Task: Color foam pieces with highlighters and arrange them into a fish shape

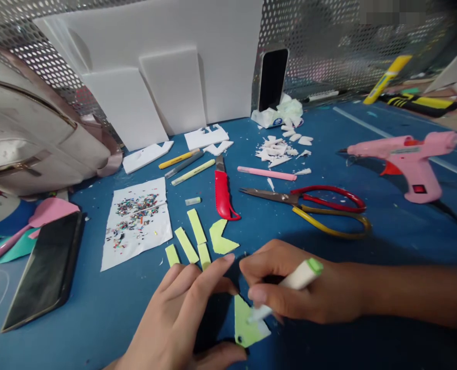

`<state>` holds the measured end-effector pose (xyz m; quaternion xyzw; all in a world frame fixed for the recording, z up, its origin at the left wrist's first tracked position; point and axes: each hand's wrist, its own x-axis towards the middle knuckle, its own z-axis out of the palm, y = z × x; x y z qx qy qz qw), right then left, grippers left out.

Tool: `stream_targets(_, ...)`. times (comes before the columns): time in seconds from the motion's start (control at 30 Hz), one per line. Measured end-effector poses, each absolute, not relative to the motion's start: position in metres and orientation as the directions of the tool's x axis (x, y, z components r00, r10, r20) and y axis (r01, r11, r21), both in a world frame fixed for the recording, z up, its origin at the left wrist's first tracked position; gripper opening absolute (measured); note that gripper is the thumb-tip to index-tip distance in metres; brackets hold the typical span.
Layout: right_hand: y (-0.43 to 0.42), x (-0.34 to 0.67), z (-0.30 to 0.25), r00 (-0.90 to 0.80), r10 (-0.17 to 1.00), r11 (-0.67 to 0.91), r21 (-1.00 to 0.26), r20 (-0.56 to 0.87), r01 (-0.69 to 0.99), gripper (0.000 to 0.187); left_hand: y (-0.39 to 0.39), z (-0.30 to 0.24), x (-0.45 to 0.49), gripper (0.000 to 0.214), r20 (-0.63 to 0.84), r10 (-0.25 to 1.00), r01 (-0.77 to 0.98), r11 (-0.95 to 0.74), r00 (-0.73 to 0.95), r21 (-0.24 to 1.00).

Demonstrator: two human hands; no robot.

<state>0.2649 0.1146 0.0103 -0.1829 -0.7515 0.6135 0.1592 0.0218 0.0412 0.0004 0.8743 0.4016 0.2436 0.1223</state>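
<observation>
Green-ended marker (301, 276): gripped in the right hand (300, 303). Partly green triangular piece (244, 322): placed on the blue table (109, 308), pinched at its corners by the left hand (188, 300). Smudging could be caused by fingertips meeting damp ink; skidding, by a slackened pinch.

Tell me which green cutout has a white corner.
The cutout beneath the green-ended marker in your right hand; the strips and notched cutout look green across visible tops.
</observation>
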Motion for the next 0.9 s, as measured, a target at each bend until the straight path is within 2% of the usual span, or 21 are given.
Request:
stream_targets(0.07, 0.1148, 0.2651, 0.0102, -0.869, 0.494, 0.221, -0.97, 0.019, 0.104, 0.031, 0.0419, 0.0011, 0.0216, 0.079, 0.316, 0.76, 0.648, -0.65, 0.568, 0.397)
stream_targets(0.17, 0.1155, 0.2653, 0.0094, -0.891, 0.451, 0.248, -0.966, 0.055, 0.066, 0.036, 0.0417, 0.0046, 0.0217, 0.079, 0.265, 0.774, 0.664, -0.631, 0.575, 0.402)
stream_targets(0.27, 0.1159, 0.2652, 0.0093, -0.855, 0.517, 0.279, -0.953, 0.045, 0.119, 0.031, 0.0404, 0.0085, 0.0224, 0.076, 0.234, 0.789, 0.674, -0.609, 0.568, 0.418)
stream_targets(0.33, 0.1162, 0.2653, 0.0093, -0.867, 0.494, 0.307, -0.947, 0.072, 0.096, 0.032, 0.0395, 0.0096, 0.0228, 0.073, 0.231, 0.796, 0.677, -0.6, 0.56, 0.427)
stream_targets(0.4, 0.1165, 0.2655, 0.0091, -0.888, 0.45, 0.296, -0.954, 0.093, 0.05, 0.034, 0.0389, 0.0095, 0.0229, 0.07, 0.234, 0.798, 0.675, -0.597, 0.555, 0.435)
stream_targets(0.53, 0.1174, 0.266, 0.0081, -0.861, 0.502, 0.293, -0.953, 0.081, 0.081, 0.028, 0.039, 0.0083, 0.022, 0.071, 0.225, 0.798, 0.675, -0.595, 0.559, 0.436)
stream_targets(0.63, 0.1174, 0.2667, 0.0069, -0.893, 0.443, 0.254, -0.966, 0.078, 0.042, 0.032, 0.0399, 0.0084, 0.0212, 0.074, 0.217, 0.796, 0.675, -0.598, 0.566, 0.432)
stream_targets(0.73, 0.1167, 0.2675, 0.0059, -0.861, 0.506, 0.226, -0.971, 0.044, 0.083, 0.029, 0.0404, 0.0085, 0.0209, 0.074, 0.231, 0.784, 0.683, -0.617, 0.576, 0.392)
stream_targets(0.9, 0.1163, 0.2679, 0.0066, -0.874, 0.479, 0.261, -0.964, 0.079, 0.056, 0.03, 0.0402, 0.0076, 0.0197, 0.075, 0.216, 0.785, 0.678, -0.614, 0.581, 0.405)
